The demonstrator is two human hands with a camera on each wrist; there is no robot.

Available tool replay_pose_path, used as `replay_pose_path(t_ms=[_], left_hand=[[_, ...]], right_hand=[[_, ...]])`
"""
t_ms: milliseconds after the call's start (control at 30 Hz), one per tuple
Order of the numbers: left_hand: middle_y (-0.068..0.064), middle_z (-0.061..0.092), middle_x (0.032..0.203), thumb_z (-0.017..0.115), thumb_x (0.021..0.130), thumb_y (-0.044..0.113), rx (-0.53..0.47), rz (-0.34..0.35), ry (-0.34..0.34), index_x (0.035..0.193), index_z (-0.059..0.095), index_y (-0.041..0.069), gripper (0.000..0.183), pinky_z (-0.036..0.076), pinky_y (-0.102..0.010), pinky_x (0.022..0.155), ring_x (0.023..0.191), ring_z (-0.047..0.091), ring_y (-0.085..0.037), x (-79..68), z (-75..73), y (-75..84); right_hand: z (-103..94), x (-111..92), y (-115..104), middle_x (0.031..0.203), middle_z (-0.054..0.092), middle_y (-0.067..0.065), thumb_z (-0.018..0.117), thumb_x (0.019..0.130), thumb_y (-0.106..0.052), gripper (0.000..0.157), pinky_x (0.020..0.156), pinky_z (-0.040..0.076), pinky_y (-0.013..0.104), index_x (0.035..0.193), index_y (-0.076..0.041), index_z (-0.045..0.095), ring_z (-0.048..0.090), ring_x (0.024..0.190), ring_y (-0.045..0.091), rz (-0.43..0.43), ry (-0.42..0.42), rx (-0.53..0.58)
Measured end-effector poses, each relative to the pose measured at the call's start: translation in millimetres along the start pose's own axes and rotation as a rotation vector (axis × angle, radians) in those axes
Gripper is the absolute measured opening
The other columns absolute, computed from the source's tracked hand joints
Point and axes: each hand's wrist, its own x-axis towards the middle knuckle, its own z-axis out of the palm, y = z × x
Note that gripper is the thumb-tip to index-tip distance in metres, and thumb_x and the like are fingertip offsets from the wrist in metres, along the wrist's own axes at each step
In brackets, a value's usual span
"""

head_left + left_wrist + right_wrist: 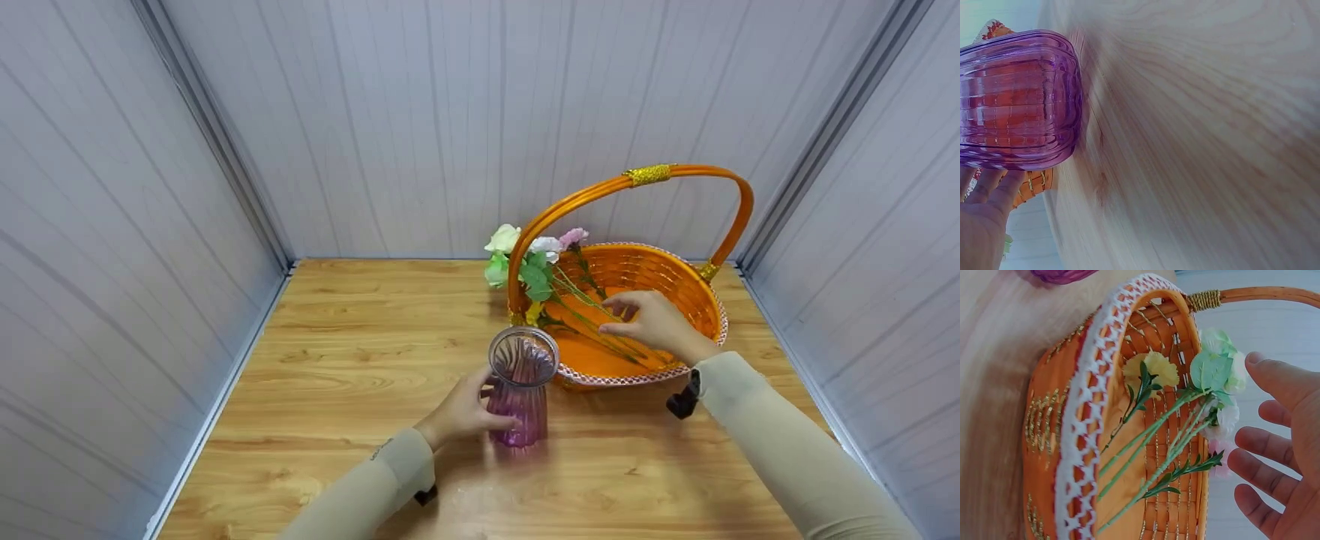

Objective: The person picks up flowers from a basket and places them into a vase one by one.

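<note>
A ribbed glass vase [531, 409], clear at the mouth and purple below, stands upright on the wooden table. My left hand [463, 411] holds its lower left side, thumb in front and fingers partly hidden behind. In the left wrist view, the fingers [1002, 194] touch the purple glass. My right hand [654, 324] is over the orange basket [694, 289], fingers spread and holding nothing. Artificial flowers lie in that basket: a yellow bloom [1157, 374], a pale green rose [503, 238], a white flower [546, 246] and a pink one [574, 237], their green stems crossing the inside.
The basket's tall arched handle [739, 217] rises above my right hand. White lace edging [1081, 433] runs along the rim. Panelled walls [420, 127] enclose the table [360, 360] at the back and both sides. The vase stands close to the basket's left front.
</note>
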Motion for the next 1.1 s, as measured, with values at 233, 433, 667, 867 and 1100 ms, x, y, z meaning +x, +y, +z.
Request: replay_pose_path(t_ms=[233,433,667,867,1100], left_hand=[[0.000,0.064,0.150,0.098,0.075,0.014,0.015,0.008,-0.005,0.157,0.052,0.028,0.095,0.054,-0.055,0.118,0.137,0.061,-0.027,1.0,0.3,-0.4],[0.000,0.064,0.149,0.099,0.075,0.017,0.009,-0.002,-0.007,0.159,0.050,0.029,0.098,0.056,-0.054,0.117,0.136,0.061,-0.027,0.2,0.0,0.2],[-0.001,0.064,0.148,0.100,0.075,0.020,0.024,0.003,-0.001,0.158,0.051,0.026,0.097,0.057,-0.052,0.116,0.137,0.062,-0.027,-0.4,-0.5,-1.1],[0.000,0.065,0.149,0.100,0.075,0.021,0.039,0.018,0.005,0.158,0.051,0.026,0.097,0.056,-0.052,0.117,0.136,0.062,-0.027,0.3,-1.0,-0.5],[0.000,0.066,0.149,0.100,0.074,0.018,0.043,0.045,0.008,0.158,0.052,0.025,0.098,0.055,-0.051,0.118,0.134,0.064,-0.026,0.8,-0.4,-0.2]], right_hand=[[-6.4,8.1,2.0,0.111,0.077,0.015,0.085,0.096,-0.032,0.045,0.082,0.060,0.047,0.132,-0.007,0.076,0.070,0.096,0.028,0.023,-0.014,0.002],[-9.0,20.3,6.7,0.110,0.077,0.017,0.085,0.096,-0.033,0.046,0.081,0.061,0.046,0.132,-0.005,0.076,0.070,0.094,0.029,0.013,-0.007,0.014],[-9.8,33.4,14.9,0.117,0.075,0.021,0.082,0.099,-0.032,0.049,0.088,0.061,0.053,0.137,-0.003,0.072,0.070,0.100,0.034,0.028,-0.026,0.055],[-10.4,44.4,26.0,0.130,0.072,0.022,0.081,0.100,-0.028,0.054,0.098,0.059,0.060,0.145,-0.003,0.066,0.068,0.112,0.037,0.054,-0.067,0.117],[-4.3,49.3,41.3,0.140,0.066,0.025,0.081,0.100,-0.029,0.065,0.105,0.058,0.063,0.155,-0.004,0.057,0.067,0.119,0.041,0.089,-0.118,0.192]])
